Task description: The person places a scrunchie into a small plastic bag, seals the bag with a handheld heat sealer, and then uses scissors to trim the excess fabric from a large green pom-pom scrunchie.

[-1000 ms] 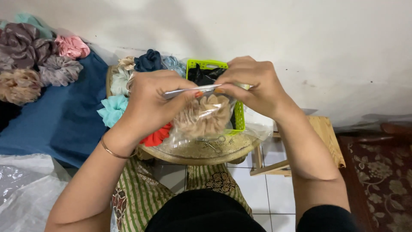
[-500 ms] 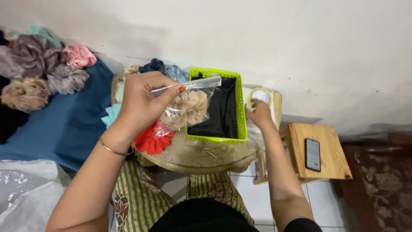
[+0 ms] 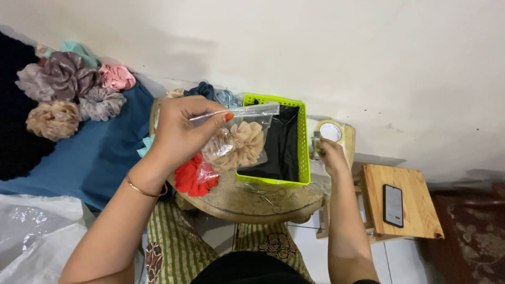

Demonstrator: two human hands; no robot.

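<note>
We see left hand (image 3: pixel 179 131) pinched on top edge of clear zip bag (image 3: pixel 239 138), beige scrunchie (image 3: pixel 236 146) inside. Bag hangs over round desk (image 3: pixel 247 202), just left of green basket (image 3: pixel 286 139); long seal edge runs left-right. Right hand (image 3: pixel 332 156) well apart from bag, over at tape roll (image 3: pixel 330 131) right of basket; can't tell if fingers clamped on it. Left hand nearer bag. Scissors (image 3: pixel 265 194) on desk, near side of basket. Phone (image 3: pixel 393 205) on wooden stool (image 3: pixel 407 210), far right.

A beige scrunchie (image 3: pixel 236 144) is showing through the clear bag (image 3: pixel 239 134) — a red one (image 3: pixel 193 178) is lying below, beside a lime-green basket (image 3: pixel 302 142) lined black; blue cloth (image 3: pixel 100 152) is spreading left.
</note>
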